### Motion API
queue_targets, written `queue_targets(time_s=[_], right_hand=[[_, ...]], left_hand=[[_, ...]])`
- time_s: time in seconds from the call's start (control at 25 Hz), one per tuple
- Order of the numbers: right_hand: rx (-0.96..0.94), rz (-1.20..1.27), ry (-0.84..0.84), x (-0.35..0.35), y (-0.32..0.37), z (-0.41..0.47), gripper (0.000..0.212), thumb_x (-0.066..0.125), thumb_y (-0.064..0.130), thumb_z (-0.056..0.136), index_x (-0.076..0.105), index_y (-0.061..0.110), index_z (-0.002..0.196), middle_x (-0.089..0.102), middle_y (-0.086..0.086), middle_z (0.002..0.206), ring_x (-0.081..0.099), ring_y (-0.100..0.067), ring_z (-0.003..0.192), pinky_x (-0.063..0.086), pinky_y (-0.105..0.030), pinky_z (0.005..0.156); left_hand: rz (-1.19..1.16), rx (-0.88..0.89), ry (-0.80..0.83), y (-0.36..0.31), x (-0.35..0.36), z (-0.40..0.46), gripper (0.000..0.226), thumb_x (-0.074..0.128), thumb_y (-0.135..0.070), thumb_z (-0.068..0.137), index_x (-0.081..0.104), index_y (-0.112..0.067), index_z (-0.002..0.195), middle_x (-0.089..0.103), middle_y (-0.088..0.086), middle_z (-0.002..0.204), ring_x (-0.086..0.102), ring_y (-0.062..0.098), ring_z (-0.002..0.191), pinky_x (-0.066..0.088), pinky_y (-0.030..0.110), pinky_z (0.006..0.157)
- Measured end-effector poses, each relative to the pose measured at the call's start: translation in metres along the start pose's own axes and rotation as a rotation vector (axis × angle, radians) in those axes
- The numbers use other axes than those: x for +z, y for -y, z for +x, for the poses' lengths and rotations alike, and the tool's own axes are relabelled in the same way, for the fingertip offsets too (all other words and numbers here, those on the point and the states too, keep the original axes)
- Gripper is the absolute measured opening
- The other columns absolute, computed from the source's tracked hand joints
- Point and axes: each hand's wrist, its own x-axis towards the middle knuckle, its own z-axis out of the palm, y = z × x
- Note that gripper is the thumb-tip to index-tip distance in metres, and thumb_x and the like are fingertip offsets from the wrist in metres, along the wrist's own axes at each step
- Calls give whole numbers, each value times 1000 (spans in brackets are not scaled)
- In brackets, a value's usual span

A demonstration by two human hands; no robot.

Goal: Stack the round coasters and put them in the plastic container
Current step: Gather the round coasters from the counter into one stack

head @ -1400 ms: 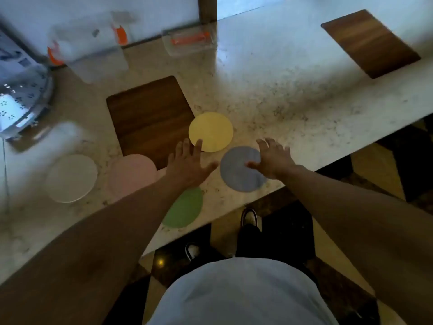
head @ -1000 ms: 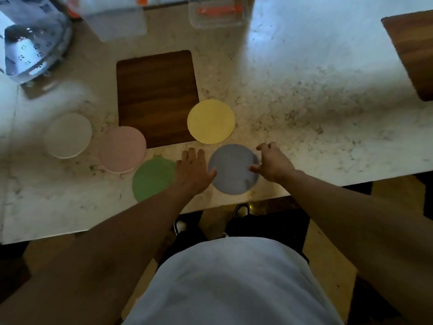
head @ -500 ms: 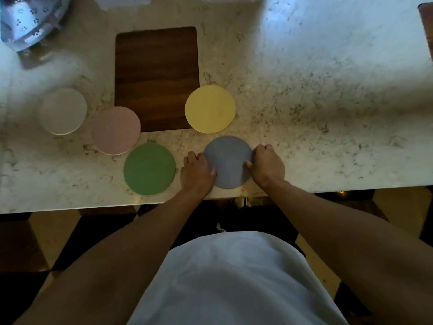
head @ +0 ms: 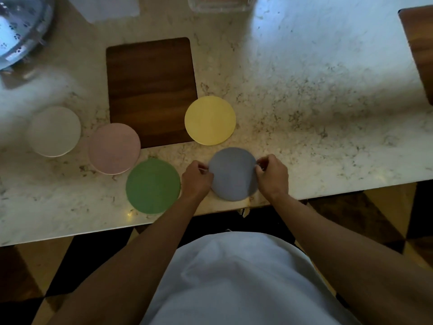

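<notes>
Several round coasters lie on a marble counter (head: 316,95). The blue-grey coaster (head: 232,174) sits near the front edge, pinched on its left rim by my left hand (head: 196,178) and on its right rim by my right hand (head: 273,175). A yellow coaster (head: 210,120) lies just behind it. A green coaster (head: 153,186) lies left of my left hand, then a pink coaster (head: 114,148) and a white coaster (head: 55,131) further left. A clear plastic container (head: 218,3) with an orange part stands at the back edge, mostly cut off.
A dark wooden board (head: 151,90) lies behind the coasters, another wooden board (head: 419,50) at the far right. A metal colander (head: 21,29) stands at the back left, with a second clear plastic piece (head: 110,7) beside it. The counter's front edge is just below my hands.
My hands went from lying flat beside the blue-grey coaster to closing on its two sides. The view tilted down and then back a little.
</notes>
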Motion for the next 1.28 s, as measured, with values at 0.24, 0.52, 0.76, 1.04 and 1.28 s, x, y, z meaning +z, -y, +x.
queue_targets(time_s=[0.24, 0.52, 0.76, 1.04, 1.28], right_hand=[[-92, 77, -15, -2, 15, -2, 8, 68, 17, 87, 68, 17, 94, 69, 2, 89, 63, -11, 83, 46, -22, 74], [-111, 194, -92, 9, 70, 29, 11, 70, 19, 83, 65, 28, 82, 63, 17, 76, 58, 8, 71, 39, -2, 60], [-147, 253, -66, 17, 100, 76, 8, 67, 14, 86, 65, 22, 86, 61, 14, 77, 56, 8, 70, 40, 0, 59], [-51, 261, -22, 29, 110, 119, 12, 65, 16, 87, 63, 27, 86, 62, 16, 79, 58, 2, 73, 39, -4, 58], [4, 204, -25, 32, 105, 138, 7, 64, 19, 87, 65, 26, 89, 66, 9, 87, 61, -8, 79, 43, -19, 70]], left_hand=[[-181, 22, 132, 2, -26, 4, 8, 68, -2, 81, 63, -5, 87, 68, 18, 82, 66, 37, 77, 58, 53, 70], [-322, 35, 57, -16, -69, 49, 9, 69, 0, 83, 65, -2, 91, 70, 18, 81, 67, 26, 66, 60, 41, 62], [-307, 24, 12, -44, -86, 99, 11, 74, -4, 80, 68, -12, 85, 72, 7, 75, 71, 19, 61, 58, 29, 55], [-218, -66, -38, -66, -78, 130, 12, 76, -11, 80, 70, -10, 91, 73, 7, 84, 72, 26, 75, 63, 42, 68], [-18, -35, -91, -73, -71, 143, 10, 76, -15, 81, 73, -13, 90, 73, 7, 86, 71, 23, 75, 61, 45, 75]])
